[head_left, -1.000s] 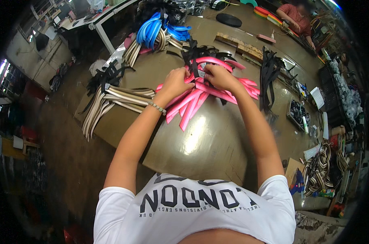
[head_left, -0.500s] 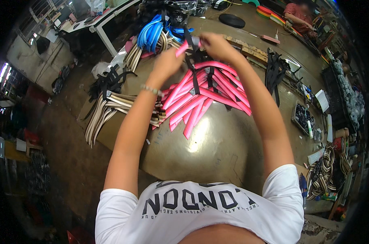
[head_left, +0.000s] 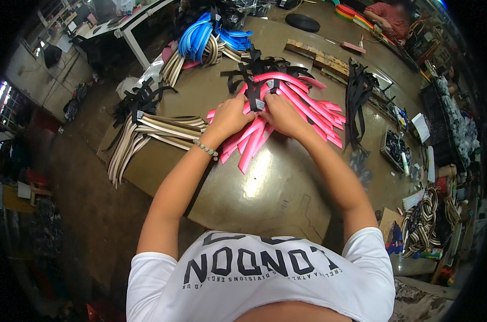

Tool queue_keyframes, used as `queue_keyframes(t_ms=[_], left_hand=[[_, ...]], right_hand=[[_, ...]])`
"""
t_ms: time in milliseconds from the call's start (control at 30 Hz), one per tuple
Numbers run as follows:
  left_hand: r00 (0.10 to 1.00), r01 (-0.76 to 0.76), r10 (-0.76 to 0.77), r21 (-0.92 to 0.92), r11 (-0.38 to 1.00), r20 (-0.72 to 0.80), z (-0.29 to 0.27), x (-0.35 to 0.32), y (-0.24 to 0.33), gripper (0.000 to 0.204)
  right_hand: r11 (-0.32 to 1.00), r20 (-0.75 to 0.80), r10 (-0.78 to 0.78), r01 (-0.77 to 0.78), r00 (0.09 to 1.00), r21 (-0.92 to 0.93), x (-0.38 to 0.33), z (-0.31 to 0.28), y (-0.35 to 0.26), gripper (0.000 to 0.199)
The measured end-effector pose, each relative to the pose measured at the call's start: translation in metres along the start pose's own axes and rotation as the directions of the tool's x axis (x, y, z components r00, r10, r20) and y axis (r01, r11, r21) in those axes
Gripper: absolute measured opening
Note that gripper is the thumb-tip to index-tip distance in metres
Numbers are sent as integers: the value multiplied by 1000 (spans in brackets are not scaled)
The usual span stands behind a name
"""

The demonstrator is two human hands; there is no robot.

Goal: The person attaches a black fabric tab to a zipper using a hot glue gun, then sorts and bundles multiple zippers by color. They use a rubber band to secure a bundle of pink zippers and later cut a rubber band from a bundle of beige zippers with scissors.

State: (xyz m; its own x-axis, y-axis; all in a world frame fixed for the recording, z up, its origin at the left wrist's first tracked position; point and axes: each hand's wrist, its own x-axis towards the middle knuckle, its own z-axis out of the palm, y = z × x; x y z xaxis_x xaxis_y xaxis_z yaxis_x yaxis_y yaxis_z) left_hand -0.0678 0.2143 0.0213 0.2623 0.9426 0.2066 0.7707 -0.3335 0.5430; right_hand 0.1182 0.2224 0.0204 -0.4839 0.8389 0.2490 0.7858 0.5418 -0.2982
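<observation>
A fan-shaped heap of pink straps [head_left: 302, 104] with black webbing ends lies on the brown worktable [head_left: 265, 188] in front of me. My left hand [head_left: 230, 115] rests on the heap's left side, a bead bracelet on its wrist. My right hand [head_left: 281, 114] presses on the heap just beside it. Both hands pinch a black webbing piece [head_left: 254, 96] with small white tags at the middle of the heap. The fingertips are partly hidden among the straps.
A pile of beige-and-brown straps [head_left: 147, 134] lies at the table's left edge. Blue straps [head_left: 200, 35] sit at the far left. Loose black webbing [head_left: 356, 96] lies to the right. Another person [head_left: 385, 16] sits at the far end. Cluttered goods line the right side.
Both hands had lifted toward the far side of the heap half a second ago; now they are back down on the pink straps, nearer to me, gripping the black webbing.
</observation>
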Motion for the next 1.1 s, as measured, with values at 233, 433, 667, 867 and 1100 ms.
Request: queue_keyframes(t_ms=[233,433,667,867,1100], left_hand=[[985,-86,98,-89,992,143,-58,74,-10,50],[956,-20,39,67,998,-292,-93,143,-16,58],[966,77,-83,33,996,245,-21,114,-45,63],[975,222,-222,55,974,5,27,104,-47,55],[989,-123,122,6,992,80,-5,114,-16,41]], right_hand=[[997,85,-52,47,995,62,77,-75,16,53],[973,-253,-33,-26,967,-228,175,-107,23,36],[928,490,225,-32,842,-371,140,-41,32,49],[884,230,25,86,973,-459,139,-28,36,36],[959,443,215,-104,870,-262,103,-101,47,51]])
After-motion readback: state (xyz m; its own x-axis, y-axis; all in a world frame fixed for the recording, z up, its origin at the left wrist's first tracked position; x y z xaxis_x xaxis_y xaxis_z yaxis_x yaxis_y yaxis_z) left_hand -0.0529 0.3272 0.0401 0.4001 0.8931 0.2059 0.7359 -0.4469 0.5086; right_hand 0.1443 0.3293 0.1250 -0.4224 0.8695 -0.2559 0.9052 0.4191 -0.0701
